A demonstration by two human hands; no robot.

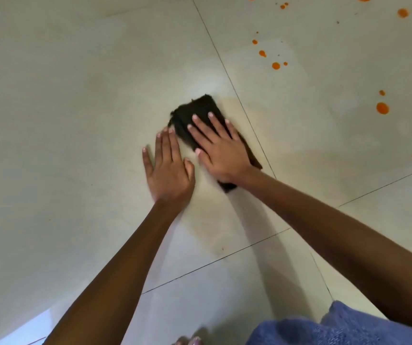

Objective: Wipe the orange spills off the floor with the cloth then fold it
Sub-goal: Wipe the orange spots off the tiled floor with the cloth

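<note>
Now the right hand (pixel 221 150) presses flat on the dark cloth (pixel 200 107), fingers straight. The left hand (pixel 167 170) lies open on the floor (pixel 75 120) beside it, orange spills (pixel 382 108) well apart.

Left arm (pixel 115 257) and right arm (pixel 336 232) stretch forward, bare, nearly straight. Left grip (pixel 167 170) is palm down, fingers straight, thumb out. Right grip (pixel 221 150) sits just beside it, palm down, fingers spread flat.

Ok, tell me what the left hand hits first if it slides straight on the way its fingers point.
Probably the cloth: the left hand lies flat with its thumb-side fingertips right at the cloth's frayed left edge. Its outer fingers would cross only bare floor.
</note>
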